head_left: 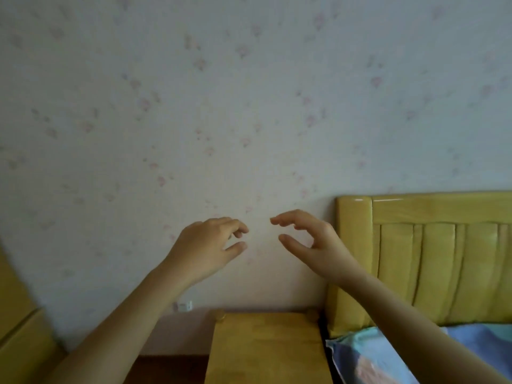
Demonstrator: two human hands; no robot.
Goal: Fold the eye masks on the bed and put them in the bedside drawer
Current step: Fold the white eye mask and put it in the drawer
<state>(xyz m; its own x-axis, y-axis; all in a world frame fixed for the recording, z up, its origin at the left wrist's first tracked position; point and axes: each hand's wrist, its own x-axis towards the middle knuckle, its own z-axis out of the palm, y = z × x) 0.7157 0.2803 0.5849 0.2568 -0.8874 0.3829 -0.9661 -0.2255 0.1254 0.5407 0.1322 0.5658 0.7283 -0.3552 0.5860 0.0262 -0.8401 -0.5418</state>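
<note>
Oddly, no eye mask shows in the head view, so where the masks lie and how they point cannot be told. Both bare hands are raised mid-frame against pale floral wallpaper (249, 106), the left hand (210, 246) and right hand (313, 245) facing each other with a clear gap between fingertips, fingers loosely curled and spread, holding nothing. Below them sits a flat yellow wooden nightstand (266, 347) with square edges, just left of a glossy ribbed wooden headboard (432, 250), and blue patterned bedding (368, 358) fills the lower right corner.
</note>
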